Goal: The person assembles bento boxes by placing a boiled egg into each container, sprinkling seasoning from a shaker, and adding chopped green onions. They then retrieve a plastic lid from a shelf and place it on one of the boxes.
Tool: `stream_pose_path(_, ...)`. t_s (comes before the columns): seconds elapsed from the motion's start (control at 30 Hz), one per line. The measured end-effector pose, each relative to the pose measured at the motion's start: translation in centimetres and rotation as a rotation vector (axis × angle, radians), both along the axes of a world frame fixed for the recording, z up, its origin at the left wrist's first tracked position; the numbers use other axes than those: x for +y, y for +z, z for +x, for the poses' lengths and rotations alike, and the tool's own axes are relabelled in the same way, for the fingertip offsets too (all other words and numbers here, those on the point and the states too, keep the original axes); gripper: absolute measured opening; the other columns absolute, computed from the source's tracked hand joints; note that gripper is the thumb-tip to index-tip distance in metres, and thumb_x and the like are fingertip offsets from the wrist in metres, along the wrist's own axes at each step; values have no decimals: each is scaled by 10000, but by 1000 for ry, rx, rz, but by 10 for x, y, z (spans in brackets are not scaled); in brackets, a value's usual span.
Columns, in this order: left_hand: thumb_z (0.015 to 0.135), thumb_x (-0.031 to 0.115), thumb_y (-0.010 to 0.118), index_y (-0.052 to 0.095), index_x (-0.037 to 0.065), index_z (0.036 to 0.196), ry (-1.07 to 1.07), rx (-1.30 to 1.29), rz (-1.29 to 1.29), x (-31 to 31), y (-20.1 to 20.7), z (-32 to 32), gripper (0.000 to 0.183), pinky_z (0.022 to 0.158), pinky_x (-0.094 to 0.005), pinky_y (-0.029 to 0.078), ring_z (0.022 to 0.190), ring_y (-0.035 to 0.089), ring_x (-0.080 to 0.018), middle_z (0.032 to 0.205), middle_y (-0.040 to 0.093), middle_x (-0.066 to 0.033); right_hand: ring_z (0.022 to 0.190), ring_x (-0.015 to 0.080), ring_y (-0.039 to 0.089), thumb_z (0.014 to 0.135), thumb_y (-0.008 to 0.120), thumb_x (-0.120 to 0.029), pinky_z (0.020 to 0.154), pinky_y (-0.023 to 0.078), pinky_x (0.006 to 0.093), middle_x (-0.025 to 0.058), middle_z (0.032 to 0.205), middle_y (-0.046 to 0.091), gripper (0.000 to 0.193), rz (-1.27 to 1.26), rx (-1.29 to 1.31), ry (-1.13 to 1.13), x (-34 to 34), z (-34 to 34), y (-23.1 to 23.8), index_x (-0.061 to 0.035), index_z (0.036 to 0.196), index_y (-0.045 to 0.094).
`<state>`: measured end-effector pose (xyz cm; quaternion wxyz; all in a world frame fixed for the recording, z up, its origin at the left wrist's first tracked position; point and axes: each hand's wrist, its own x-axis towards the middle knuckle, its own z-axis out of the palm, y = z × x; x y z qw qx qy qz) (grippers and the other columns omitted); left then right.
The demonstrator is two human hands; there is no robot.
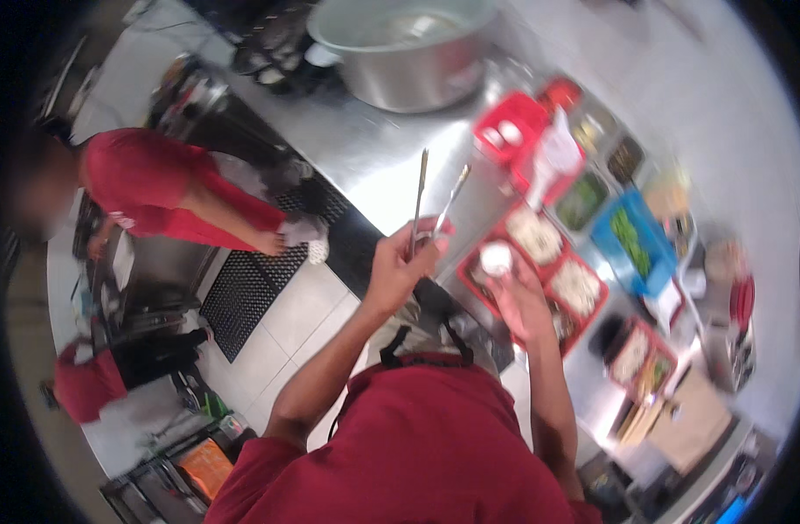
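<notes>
My left hand (pixel 398 262) grips metal tongs (pixel 435 201) raised over the steel counter (pixel 374 148); my right hand (pixel 518 297) is closed around a small white cup (pixel 496 258) above the red trays (pixel 583 288), mid-portioning; next, I think, lower the tongs to a tray

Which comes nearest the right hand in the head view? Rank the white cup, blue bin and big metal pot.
1. White cup: at the right hand, apparently held.
2. Blue bin: on the counter to its right.
3. Big metal pot: at the picture's top, farthest.
</notes>
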<state>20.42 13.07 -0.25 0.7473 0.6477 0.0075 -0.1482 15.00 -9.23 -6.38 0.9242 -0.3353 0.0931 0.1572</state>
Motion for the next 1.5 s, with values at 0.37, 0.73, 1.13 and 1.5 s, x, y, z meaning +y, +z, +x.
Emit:
stream_pose_path(0.37, 1005, 202, 576, 618, 19, 1142, 561, 260, -266, 173, -42, -6, 232, 489, -220, 308, 578, 410, -49, 901, 636, -18, 1201, 257, 592, 959, 600, -23, 968, 532, 303, 154, 1344, 564, 430, 78, -13, 347, 164, 117, 30, -23, 1366, 463)
stream_pose_path(0.73, 1002, 180, 576, 645, 20, 1111, 984, 219, -145, 332, -44, -38, 206, 494, -199, 355, 578, 444, -39, 868, 656, -26, 1227, 236, 572, 974, 604, -96, 948, 526, 296, 147, 1373, 548, 424, 144, -17, 685, 373, 216, 60, -24, 1371, 472)
stream_pose_path(1.13, 970, 112, 547, 633, -28, 1090, 1263, 311, -269, 432, -77, 23, 203, 454, -211, 309, 540, 422, -53, 864, 643, -74, 1162, 242, 613, 988, 578, -133, 924, 560, 330, 155, 1337, 580, 369, 357, 170, 549, 533, 389, 45, -11, 1329, 506)
stream_pose_path(1.5, 965, 106, 550, 631, 2, 1017, 1597, 227, -218, 536, -66, 122, 142, 421, -218, 292, 491, 385, -50, 808, 632, -50, 974, 271, 643, 925, 700, -222, 936, 551, 365, 146, 1111, 630, 469, -5, 185, 269, 783, 760, 45, 46, 1269, 529)
